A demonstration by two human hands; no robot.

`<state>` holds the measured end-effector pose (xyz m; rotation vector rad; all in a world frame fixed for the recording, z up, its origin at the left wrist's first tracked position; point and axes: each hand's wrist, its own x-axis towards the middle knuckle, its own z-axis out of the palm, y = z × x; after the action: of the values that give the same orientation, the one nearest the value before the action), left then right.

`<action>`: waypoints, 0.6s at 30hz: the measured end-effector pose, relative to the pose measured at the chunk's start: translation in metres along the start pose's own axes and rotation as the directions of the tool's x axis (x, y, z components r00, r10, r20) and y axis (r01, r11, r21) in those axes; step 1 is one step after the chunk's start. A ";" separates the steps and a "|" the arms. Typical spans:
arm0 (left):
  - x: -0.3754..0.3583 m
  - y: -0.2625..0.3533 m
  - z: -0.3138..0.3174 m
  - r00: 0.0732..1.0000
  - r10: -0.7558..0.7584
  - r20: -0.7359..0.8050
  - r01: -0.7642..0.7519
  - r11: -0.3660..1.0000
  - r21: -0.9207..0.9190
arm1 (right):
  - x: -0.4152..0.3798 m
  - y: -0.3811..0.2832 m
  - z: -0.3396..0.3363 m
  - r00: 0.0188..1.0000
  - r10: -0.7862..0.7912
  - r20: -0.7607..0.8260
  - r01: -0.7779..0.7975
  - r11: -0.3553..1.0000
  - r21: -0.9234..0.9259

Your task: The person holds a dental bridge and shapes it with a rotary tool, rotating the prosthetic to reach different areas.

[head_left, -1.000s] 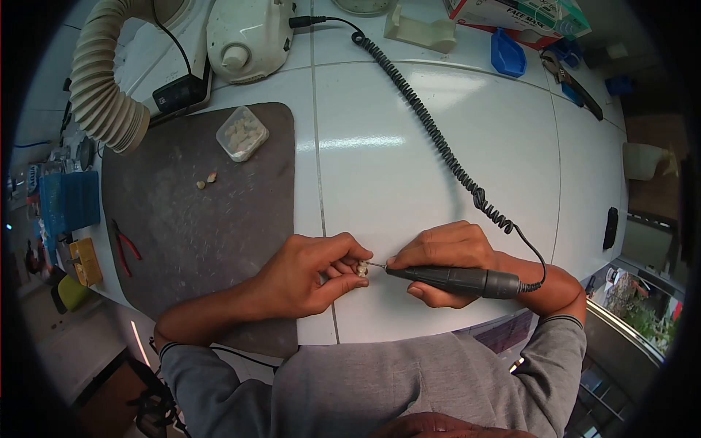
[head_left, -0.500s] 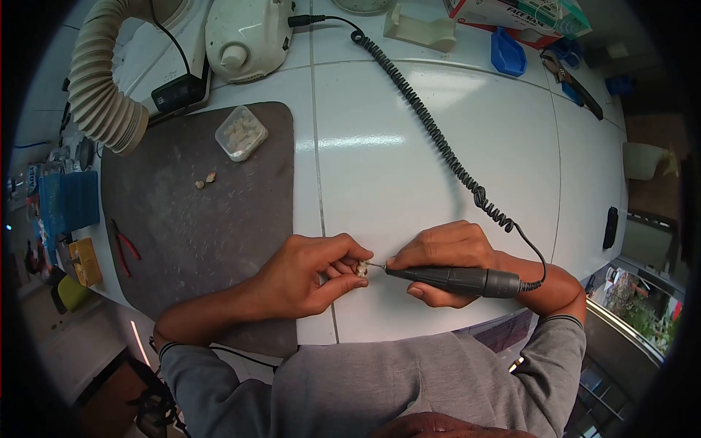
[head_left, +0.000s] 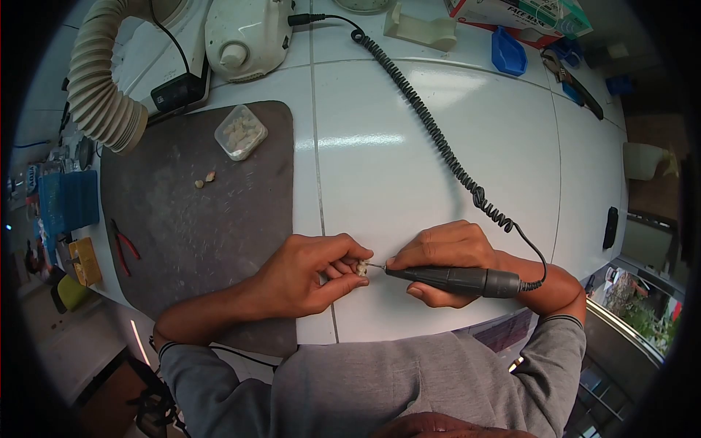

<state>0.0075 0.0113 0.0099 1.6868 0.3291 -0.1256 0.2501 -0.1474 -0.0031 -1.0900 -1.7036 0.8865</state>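
Closest to you, above your grey shirt (head_left: 343, 379), your left hand (head_left: 303, 274) has a small pale piece (head_left: 361, 269) pinched between thumb and fingers, near the front edge of the table (head_left: 409, 182). Your right hand (head_left: 453, 247) is wrapped around a dark rotary tool (head_left: 453, 280), held low like a pen and pointing at your other hand. Its thin bit (head_left: 376, 266) reaches the piece, or comes very near it; the fingertips hide the exact contact, and you can't tell from here whether it is spinning.

This looks like the fine-working step, with the bit brought up to the piece. From this pose, the next move calls for a firm pinch, light pressure and fingertips kept out of the bit's path. A piece this small could twist or slip if the bit catches.

Beyond your left forearm, the dark mat (head_left: 182, 226) carries red-handled pliers (head_left: 128, 246) near its left edge. Farther up it lie two small loose bits (head_left: 204, 180), then an open clear box (head_left: 241, 133) of pale pieces.

From the tool, a coiled cord (head_left: 431, 131) runs away across the table to a plug beside a white machine (head_left: 244, 44). A ribbed hose (head_left: 102, 95) curves down at the far left. At the far right sit a cream holder (head_left: 420, 31), a blue tray (head_left: 508, 52) and a mask box (head_left: 496, 18).
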 end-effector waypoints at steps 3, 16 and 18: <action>0.001 0.001 0.000 1.000 0.003 0.002 -0.003 1.000 0.003 | -0.001 0.001 0.000 1.000 0.005 -0.005 -0.005 1.000 0.005; 0.000 0.002 -0.001 1.000 -0.019 0.004 0.019 1.000 0.005 | -0.003 0.003 0.002 1.000 0.013 0.009 -0.013 1.000 0.005; 0.001 0.003 -0.001 0.999 -0.034 0.005 0.034 0.999 0.007 | -0.004 0.004 0.001 1.000 0.015 0.012 -0.015 1.000 0.005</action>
<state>0.0091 0.0125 0.0132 1.6881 0.3534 -0.1565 0.2511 -0.1498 -0.0083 -1.0972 -1.7042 0.9082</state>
